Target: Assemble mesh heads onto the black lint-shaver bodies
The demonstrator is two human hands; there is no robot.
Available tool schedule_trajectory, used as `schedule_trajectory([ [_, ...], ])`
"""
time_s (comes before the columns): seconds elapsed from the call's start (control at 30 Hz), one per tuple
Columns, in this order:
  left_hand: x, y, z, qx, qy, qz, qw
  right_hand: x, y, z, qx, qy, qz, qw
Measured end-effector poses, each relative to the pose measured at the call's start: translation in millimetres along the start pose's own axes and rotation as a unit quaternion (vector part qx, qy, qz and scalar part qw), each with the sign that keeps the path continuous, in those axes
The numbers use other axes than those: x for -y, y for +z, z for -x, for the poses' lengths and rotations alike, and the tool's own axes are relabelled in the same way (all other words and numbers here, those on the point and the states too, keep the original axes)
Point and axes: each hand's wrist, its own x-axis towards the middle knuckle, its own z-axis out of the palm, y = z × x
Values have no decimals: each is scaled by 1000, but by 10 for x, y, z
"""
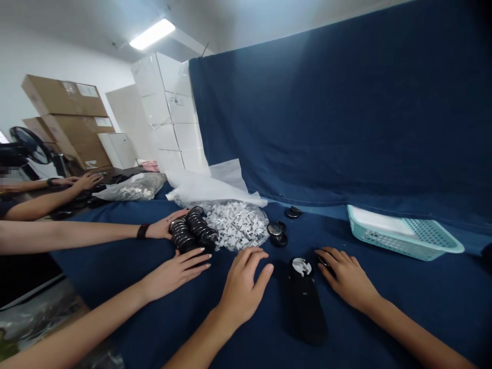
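Observation:
My left hand (246, 287) hovers over the blue cloth, thumb and fingers apart, with nothing between them. To its right lies a long black device (307, 312); a white notched plastic piece (302, 266) sits in its round far end. On the device's other side, my right hand (346, 277) has its thumb and fingers around a small black disc (323, 262) with a shiny rim, mostly hidden by the fingers. Beyond my left hand is a clear bag of small white plastic pieces (240, 223). A few loose black round discs (274, 229) lie past the device.
At left, a co-worker's hands (177, 277) are beside rows of stacked black discs (198, 223). A turquoise basket (415, 246) stands at right. Behind hangs a blue curtain (338, 113). Another person's hands (86, 182), another bag (134, 187) and cardboard boxes (77, 133) are farther left.

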Motion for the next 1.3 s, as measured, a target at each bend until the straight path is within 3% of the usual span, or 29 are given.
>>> schedule_trajectory([
  [0.43,1,22,72,7,34,-83,996,59,-62,-13,1,0,12,1000],
  [0.8,163,-43,77,-16,4,-110,994,44,-26,25,-16,21,-23,999],
  [0.93,138,-25,4,-17,-39,-28,999,39,-14,21,-30,26,-41,998],
  [1.07,-64,186,-217,-7,-108,141,984,63,-61,-8,-76,50,-95,991],
  [1.2,-271,460,-400,2,-113,188,976,169,-297,-95,-125,81,-220,964],
  [1.3,-314,551,-403,50,-88,226,969,306,-582,-192,-110,63,-306,943],
])
